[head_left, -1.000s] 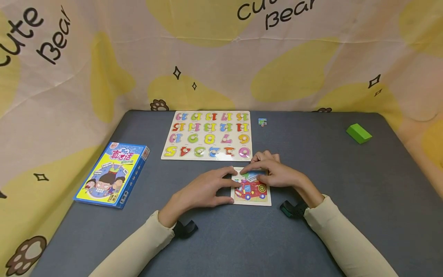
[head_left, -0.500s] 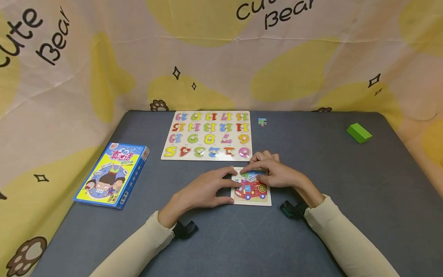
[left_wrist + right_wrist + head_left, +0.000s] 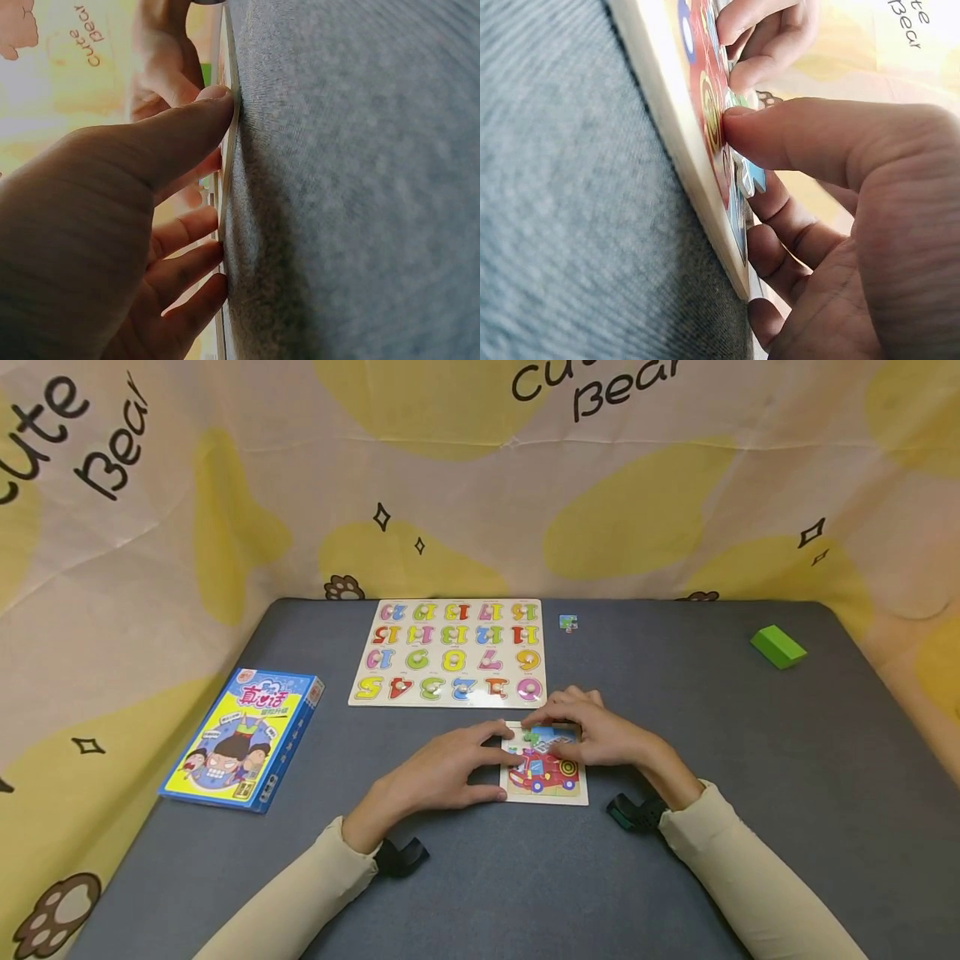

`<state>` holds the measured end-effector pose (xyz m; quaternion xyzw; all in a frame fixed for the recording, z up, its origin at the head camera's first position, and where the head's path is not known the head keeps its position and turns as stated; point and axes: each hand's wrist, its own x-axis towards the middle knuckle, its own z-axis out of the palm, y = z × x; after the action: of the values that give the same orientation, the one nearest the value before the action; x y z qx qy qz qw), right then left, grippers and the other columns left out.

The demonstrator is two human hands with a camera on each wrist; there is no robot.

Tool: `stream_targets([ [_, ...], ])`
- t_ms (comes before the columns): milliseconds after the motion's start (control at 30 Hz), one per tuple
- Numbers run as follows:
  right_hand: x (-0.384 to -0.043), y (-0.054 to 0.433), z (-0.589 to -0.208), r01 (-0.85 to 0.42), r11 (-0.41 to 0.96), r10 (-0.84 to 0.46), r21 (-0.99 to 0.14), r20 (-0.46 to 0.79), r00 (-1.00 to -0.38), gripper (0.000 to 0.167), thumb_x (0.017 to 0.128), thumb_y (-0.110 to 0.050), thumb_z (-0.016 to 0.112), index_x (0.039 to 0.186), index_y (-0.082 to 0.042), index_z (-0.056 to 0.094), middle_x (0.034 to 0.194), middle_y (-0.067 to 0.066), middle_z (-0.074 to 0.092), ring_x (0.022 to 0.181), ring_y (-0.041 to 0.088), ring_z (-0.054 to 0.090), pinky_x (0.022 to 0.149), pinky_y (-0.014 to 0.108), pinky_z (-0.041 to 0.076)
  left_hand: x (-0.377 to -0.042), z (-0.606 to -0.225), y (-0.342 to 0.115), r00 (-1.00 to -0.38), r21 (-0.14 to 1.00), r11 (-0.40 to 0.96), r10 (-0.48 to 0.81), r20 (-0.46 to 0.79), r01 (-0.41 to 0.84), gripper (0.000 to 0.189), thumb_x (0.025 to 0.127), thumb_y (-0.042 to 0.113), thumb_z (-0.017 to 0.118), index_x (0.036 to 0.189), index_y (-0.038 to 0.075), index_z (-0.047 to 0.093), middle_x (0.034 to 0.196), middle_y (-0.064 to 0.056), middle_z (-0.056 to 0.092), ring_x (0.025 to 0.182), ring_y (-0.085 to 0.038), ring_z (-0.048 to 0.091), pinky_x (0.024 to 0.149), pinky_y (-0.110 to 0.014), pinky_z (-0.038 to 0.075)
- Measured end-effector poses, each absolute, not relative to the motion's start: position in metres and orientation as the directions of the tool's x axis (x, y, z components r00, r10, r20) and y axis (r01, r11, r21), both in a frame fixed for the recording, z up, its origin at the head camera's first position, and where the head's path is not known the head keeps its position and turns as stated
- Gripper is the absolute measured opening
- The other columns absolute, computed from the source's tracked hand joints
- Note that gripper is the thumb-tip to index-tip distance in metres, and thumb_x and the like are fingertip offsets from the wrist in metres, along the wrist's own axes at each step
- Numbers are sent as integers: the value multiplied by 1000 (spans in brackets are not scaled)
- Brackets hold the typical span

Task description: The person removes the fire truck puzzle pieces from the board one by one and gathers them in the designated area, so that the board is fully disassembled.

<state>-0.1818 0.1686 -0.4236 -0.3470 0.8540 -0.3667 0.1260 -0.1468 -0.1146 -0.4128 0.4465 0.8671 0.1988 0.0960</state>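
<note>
A small wooden jigsaw puzzle board [image 3: 547, 798] with a red fire truck picture lies flat on the table. My left hand [image 3: 442, 768] rests against its left side. The thumb touches the board's edge, while the index fingertip lies on the picture and the other fingers reach along the side. Over the upper right part, my right hand [image 3: 603, 735] pinches a blue and white puzzle piece [image 3: 754, 174] between thumb and fingers. In the right wrist view that piece stands tilted out of the board. My right fingers partly cover the board's top edge.
Behind the puzzle lies a number board [image 3: 450, 647] with coloured numerals. A loose puzzle piece [image 3: 568, 623] sits to its right. A green block [image 3: 778, 647] is at the far right, and a blue and yellow box [image 3: 240, 739] lies at the left. Patterned cloth [image 3: 480, 485] hangs behind the table.
The right fingers and thumb have shifted slightly leftward over the board's upper part, and the piece in them has moved a little, showing more blue. The left hand stays still.
</note>
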Motion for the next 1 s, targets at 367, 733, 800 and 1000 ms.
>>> stream_targets([
  [367, -182, 170, -423, -536, 483, -694, -692, 71, -716, 38, 86, -15, 77, 123, -23, 73, 107, -7, 66, 95, 14, 43, 83, 41, 21, -146, -413, -115, -583, 417, 526, 812, 14, 742, 51, 93, 43, 74, 141, 28, 63, 150, -5, 51, 131, -23, 55, 108, -45, 48],
  [733, -183, 169, -418, -529, 505, -669, -682, 78, -739, 37, 85, -18, 79, 121, -22, 75, 102, -8, 65, 95, 15, 46, 84, 39, 24, -145, -413, -115, -591, 408, 535, 806, 15, 740, 51, 92, 44, 74, 139, 29, 64, 150, -4, 51, 131, -23, 56, 107, -45, 48],
  [800, -183, 170, -418, -526, 497, -666, -690, 85, -741, 37, 85, -19, 79, 121, -22, 75, 101, -8, 65, 95, 15, 47, 84, 39, 24, -145, -412, -114, -597, 407, 543, 803, 7, 735, 51, 92, 44, 74, 139, 29, 64, 151, -4, 51, 133, -23, 55, 108, -45, 48],
  [1000, -185, 176, -420, -524, 474, -652, -708, 118, -749, 38, 85, -20, 81, 123, -21, 74, 103, -8, 68, 93, 16, 48, 82, 39, 25, -143, -410, -113, -597, 402, 549, 802, -5, 733, 50, 92, 43, 74, 139, 29, 64, 149, -3, 52, 130, -22, 56, 107, -45, 49],
])
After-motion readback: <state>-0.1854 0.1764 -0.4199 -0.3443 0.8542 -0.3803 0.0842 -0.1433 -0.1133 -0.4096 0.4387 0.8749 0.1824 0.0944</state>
